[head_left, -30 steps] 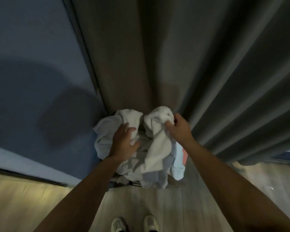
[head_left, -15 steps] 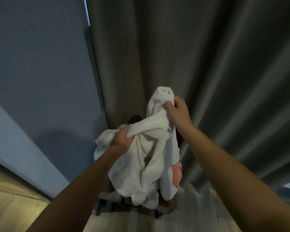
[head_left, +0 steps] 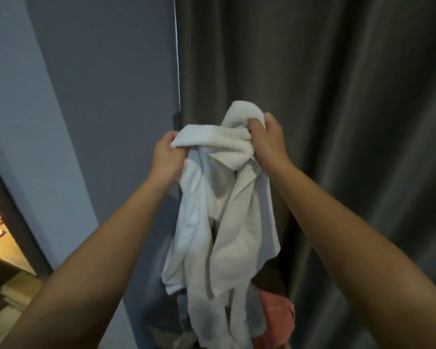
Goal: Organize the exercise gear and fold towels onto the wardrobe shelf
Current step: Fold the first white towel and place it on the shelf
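White towel (head_left: 222, 217) hangs lengthwise straight down between both hands: left hand (head_left: 165, 157) pinches one top corner, right hand (head_left: 267, 139) clenches the higher bunch, perhaps another corner.

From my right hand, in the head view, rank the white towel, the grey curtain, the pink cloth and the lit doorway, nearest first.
1. white towel: gripped in the right hand itself.
2. grey curtain: just behind the hand, on the right.
3. pink cloth: low down, under the hanging towel.
4. lit doorway: far left edge.
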Motion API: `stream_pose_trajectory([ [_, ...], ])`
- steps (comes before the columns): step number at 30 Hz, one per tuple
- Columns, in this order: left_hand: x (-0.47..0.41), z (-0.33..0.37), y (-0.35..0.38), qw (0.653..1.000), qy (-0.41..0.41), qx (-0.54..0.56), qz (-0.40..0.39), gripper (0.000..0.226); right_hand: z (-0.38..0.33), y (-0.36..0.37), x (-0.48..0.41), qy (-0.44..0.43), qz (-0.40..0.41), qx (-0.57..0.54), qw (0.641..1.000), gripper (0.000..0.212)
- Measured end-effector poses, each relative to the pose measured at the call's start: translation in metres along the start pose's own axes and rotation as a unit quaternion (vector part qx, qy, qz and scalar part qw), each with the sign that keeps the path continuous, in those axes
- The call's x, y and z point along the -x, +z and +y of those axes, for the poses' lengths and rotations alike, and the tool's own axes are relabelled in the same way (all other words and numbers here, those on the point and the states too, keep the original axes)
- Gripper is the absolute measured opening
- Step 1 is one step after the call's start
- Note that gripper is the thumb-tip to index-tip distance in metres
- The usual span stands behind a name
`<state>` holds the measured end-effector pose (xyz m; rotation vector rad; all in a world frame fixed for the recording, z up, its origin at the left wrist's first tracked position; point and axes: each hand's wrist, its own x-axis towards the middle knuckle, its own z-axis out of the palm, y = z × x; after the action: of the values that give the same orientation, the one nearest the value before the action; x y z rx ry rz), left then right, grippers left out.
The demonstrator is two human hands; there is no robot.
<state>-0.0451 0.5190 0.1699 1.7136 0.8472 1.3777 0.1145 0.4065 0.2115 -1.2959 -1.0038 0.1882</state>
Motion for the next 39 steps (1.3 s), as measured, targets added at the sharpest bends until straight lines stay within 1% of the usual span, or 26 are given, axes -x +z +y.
stream_pose_trajectory([
  [2,-0.007,0.021,-0.009,1.000,0.017,0.013,0.016,0.011,-0.013,0.005,-0.004,-0.009,-0.004,-0.010,1.000,0.013],
  [6,-0.015,0.054,-0.028,0.998,0.035,0.029,0.033,0.008,-0.038,0.016,-0.009,-0.022,-0.010,-0.036,0.999,0.018],
  [11,-0.021,0.102,-0.055,0.994,0.074,0.054,0.057,0.021,-0.079,0.031,-0.013,-0.027,-0.027,-0.078,0.996,0.010],
  [16,-0.014,0.148,-0.088,0.987,0.103,0.092,0.087,0.023,-0.127,0.045,-0.011,-0.031,-0.072,-0.143,0.987,0.005],
  [21,-0.001,0.183,-0.125,0.978,0.118,0.143,0.094,0.014,-0.169,0.066,0.000,-0.022,-0.147,-0.243,0.959,0.007],
  [24,0.008,0.193,-0.146,0.974,0.116,0.170,0.092,0.019,-0.182,0.083,0.012,0.004,-0.204,-0.307,0.930,0.013],
  [26,0.016,0.189,-0.160,0.975,0.115,0.168,0.090,0.014,-0.182,0.099,0.025,0.023,-0.240,-0.332,0.912,0.012],
  [30,0.029,0.156,-0.190,0.983,0.069,0.140,0.098,0.020,-0.160,0.138,0.051,0.081,-0.262,-0.324,0.905,0.009],
  [32,0.034,0.133,-0.205,0.984,0.036,0.132,0.111,0.021,-0.146,0.159,0.065,0.113,-0.280,-0.324,0.896,0.007],
  [35,0.041,0.098,-0.229,0.983,-0.021,0.142,0.119,0.019,-0.126,0.191,0.086,0.150,-0.295,-0.340,0.880,0.012],
  [37,0.045,0.074,-0.251,0.979,-0.059,0.144,0.130,0.019,-0.112,0.218,0.103,0.178,-0.309,-0.356,0.863,0.017],
  [39,0.049,0.053,-0.272,0.978,-0.081,0.145,0.127,0.019,-0.099,0.246,0.118,0.212,-0.319,-0.371,0.846,0.018],
])
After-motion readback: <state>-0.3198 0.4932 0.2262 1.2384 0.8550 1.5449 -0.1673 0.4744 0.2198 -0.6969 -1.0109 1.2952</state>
